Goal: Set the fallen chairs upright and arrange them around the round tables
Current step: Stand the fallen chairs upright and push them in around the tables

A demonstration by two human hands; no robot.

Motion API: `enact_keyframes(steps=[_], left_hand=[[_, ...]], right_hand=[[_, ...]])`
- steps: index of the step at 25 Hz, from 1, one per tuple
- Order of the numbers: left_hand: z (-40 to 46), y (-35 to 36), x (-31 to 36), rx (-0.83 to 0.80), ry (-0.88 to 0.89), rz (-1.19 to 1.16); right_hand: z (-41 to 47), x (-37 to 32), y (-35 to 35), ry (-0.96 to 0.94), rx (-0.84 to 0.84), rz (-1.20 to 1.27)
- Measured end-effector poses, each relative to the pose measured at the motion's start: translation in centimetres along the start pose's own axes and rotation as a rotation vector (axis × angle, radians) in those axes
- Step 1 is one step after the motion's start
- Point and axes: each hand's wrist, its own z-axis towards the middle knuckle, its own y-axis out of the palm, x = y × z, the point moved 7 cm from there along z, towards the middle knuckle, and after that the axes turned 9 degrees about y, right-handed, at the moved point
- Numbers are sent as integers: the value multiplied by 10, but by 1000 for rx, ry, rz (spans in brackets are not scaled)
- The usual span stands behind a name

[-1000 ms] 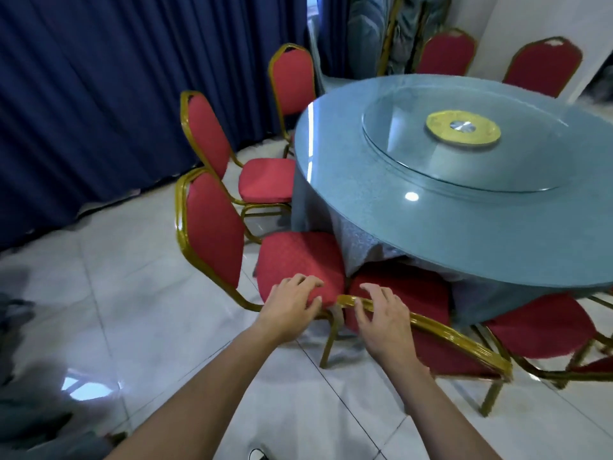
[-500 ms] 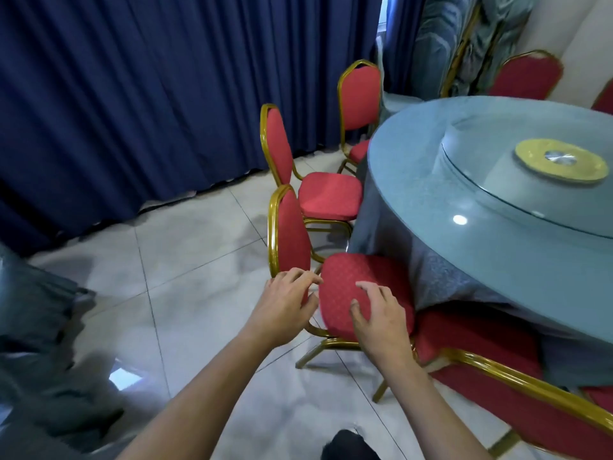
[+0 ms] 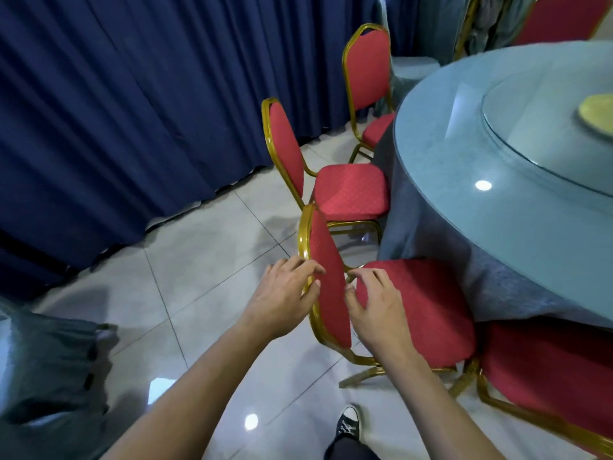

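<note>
A red padded chair with a gold frame (image 3: pixel 426 313) stands upright just in front of me, its seat reaching under the blue-clothed round table (image 3: pixel 464 207). My left hand (image 3: pixel 282 298) grips the outer gold edge of its backrest, fingers curled over the rim. Just right of the backrest, my right hand (image 3: pixel 378 305) hovers above the seat with loosely bent fingers, the thumb close to the red pad. Two more upright chairs (image 3: pixel 351 190) (image 3: pixel 368 68) stand further along the table's left side. Another red chair (image 3: pixel 550 376) sits at the bottom right.
A dark blue curtain (image 3: pixel 132 111) runs along the left and back. A glass turntable (image 3: pixel 547 134) lies on the table. Grey cloth (image 3: pixel 49 376) is bunched on the tiled floor at the left. My shoe (image 3: pixel 348 426) is below the chair.
The view swung left along the table. Both hands left the gold-framed chair at the right and came to the neighbouring chair; my left hand now holds its backrest edge.
</note>
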Motion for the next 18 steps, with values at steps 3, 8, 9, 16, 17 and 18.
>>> enact_keyframes(steps=[3, 8, 9, 16, 17, 18], left_hand=[[32, -9, -32, -55, 32, 17], [90, -7, -78, -127, 146, 51], [106, -2, -85, -156, 194, 61], [194, 51, -147, -372, 548, 193], [201, 53, -153, -377, 610, 186], [206, 54, -156, -381, 682, 198]], right_hand=[[36, -10, 28, 56, -34, -13], [69, -16, 56, 149, -72, -35], [71, -15, 63, 182, -95, -45], [46, -20, 145, 504, -193, -223], [39, -20, 153, 586, -130, -279], [33, -20, 159, 667, -65, -315]])
